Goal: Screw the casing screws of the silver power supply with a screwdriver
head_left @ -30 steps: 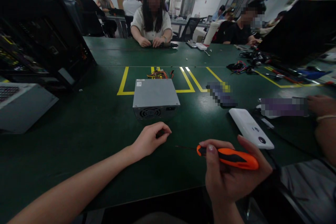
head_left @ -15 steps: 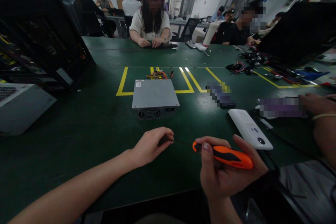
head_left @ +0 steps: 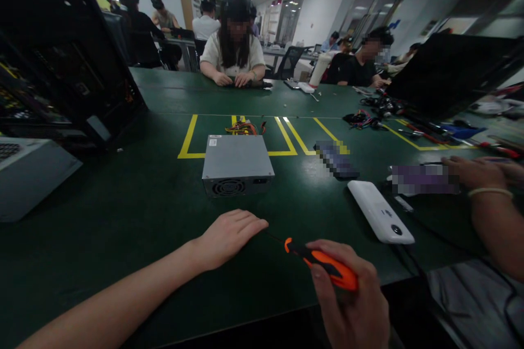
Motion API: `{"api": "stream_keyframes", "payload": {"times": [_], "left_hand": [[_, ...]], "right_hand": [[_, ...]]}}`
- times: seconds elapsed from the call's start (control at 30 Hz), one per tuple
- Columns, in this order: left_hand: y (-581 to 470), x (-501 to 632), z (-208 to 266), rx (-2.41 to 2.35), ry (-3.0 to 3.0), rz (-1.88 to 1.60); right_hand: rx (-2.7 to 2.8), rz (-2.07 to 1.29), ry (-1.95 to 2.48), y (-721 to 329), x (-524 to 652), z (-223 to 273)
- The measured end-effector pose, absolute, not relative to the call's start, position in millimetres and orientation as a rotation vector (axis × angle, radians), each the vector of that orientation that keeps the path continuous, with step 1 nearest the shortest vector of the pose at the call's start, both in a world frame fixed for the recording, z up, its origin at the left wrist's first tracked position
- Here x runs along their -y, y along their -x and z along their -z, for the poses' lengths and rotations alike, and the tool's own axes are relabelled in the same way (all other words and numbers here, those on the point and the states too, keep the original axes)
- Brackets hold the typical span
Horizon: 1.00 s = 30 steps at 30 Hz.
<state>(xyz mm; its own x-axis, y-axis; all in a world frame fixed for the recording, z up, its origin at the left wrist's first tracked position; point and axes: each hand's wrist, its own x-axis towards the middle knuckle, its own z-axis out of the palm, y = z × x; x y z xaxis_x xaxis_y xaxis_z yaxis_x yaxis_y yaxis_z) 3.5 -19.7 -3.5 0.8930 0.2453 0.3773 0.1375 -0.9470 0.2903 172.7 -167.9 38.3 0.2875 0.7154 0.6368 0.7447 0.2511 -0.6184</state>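
Observation:
A screwdriver [head_left: 327, 266] with an orange and black handle is gripped in my right hand [head_left: 358, 297], its thin dark shaft pointing left and slightly up. The shaft's end meets the fingertips of my left hand [head_left: 227, 237], which are pressed together. Whatever sits between those fingers, the tip or something small, is hidden. Beyond my hands, a grey computer power supply [head_left: 238, 157] rests on the green table [head_left: 143, 196], fan side towards me. Its bundle of coloured cables [head_left: 245, 128] lies behind it. Neither hand touches the power supply.
Left stand an open black computer case [head_left: 61, 54] and another grey metal box [head_left: 33, 180]. Right lie a white power bank [head_left: 380, 212], a blurred phone [head_left: 338, 161] and a neighbour's hand [head_left: 475, 174]. Yellow tape [head_left: 186, 139] marks the table. A person [head_left: 233, 49] sits opposite.
My right hand has moved down and turned over the screwdriver's handle, so its back now shows. My left fingers have closed further around the shaft's end. The camera has tilted up slightly.

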Motion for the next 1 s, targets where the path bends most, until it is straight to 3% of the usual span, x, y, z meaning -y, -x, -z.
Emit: {"api": "stream_keyframes", "payload": {"times": [0.1,0.27,0.47,0.7,1.0], "left_hand": [[-2.6,16.5,-1.6,-0.229,-2.948,-0.620],[-5.1,13.8,-13.1,-0.201,-3.119,-0.690],[-9.7,11.7,-15.1,-0.260,-3.134,-0.764],[-8.0,13.5,-1.1,-0.515,-2.840,-0.987],[-12.1,12.0,5.1,-0.601,-2.499,-0.776]], "right_hand": [[1.508,-0.116,1.618,-176.6,176.7,-37.0],[1.287,-0.675,1.706,-168.7,181.2,-19.8],[0.866,-1.312,1.502,-152.2,175.1,-1.1],[0.419,-1.260,1.258,-145.4,158.7,-10.6],[0.325,-1.301,1.201,-143.8,143.7,-15.2]]}}
